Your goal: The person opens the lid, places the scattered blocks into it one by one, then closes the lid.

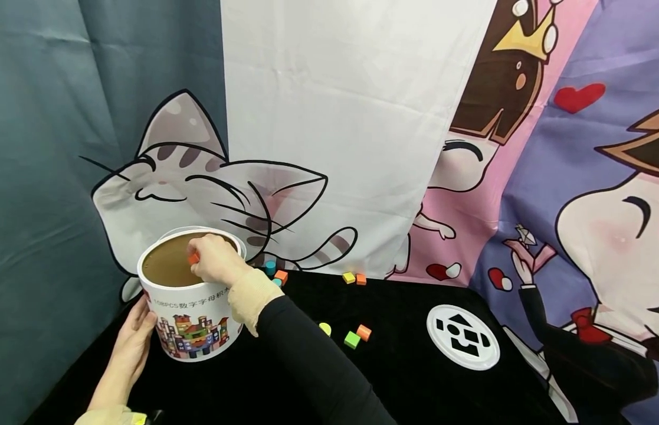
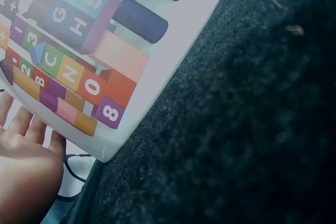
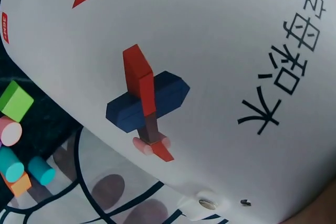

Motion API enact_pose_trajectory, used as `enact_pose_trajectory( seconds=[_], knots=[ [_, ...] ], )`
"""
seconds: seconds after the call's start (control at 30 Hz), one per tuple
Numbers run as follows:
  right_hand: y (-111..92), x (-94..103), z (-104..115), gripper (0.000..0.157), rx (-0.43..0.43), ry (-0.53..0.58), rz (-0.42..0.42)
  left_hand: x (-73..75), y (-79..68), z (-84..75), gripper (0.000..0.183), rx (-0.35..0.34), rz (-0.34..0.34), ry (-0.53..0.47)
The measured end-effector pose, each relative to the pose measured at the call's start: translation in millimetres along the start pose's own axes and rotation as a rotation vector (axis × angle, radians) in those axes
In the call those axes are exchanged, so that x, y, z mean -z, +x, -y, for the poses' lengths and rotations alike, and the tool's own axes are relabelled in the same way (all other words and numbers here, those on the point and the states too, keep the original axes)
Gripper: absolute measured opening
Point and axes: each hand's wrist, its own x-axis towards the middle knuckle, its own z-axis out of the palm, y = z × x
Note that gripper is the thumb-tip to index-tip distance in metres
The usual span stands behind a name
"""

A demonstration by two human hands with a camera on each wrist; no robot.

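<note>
A white bucket [image 1: 202, 316] printed with colourful blocks and black lettering stands on the left of the black cloth. My left hand [image 1: 133, 336] rests against its left side, and in the left wrist view the fingers [image 2: 35, 128] lie fairly straight along the lower wall. Over the bucket's open top, my right hand [image 1: 215, 257] pinches a small orange block [image 1: 193, 258]; most of the block is hidden by the fingers. The right wrist view shows the bucket's wall [image 3: 220, 77] close up, and the right hand's fingers are out of that frame.
Behind the bucket lie teal cylinders [image 3: 42, 170] and an orange block [image 1: 281, 276]. A yellow block [image 1: 348, 277] sits farther right. Nearer are a green cube [image 1: 352, 339] and an orange cylinder [image 1: 364, 332]. A white lid [image 1: 485, 354] with shaped holes lies right. Printed curtains [image 1: 334, 118] hang behind.
</note>
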Motion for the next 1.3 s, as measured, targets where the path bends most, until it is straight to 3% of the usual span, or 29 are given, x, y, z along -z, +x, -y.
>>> enact_pose_trajectory(
  seconds=[0.6,1.3],
  knots=[
    [4.4,0.9,-0.7,0.013,-0.057,-0.035,0.119,-3.9,4.4,-3.8,0.064,0.025,-0.006,0.013],
    [2.5,-3.7,3.1,0.014,-0.079,-0.023,0.107,0.1,0.2,-4.0,0.061,0.041,0.002,0.018]
  ],
)
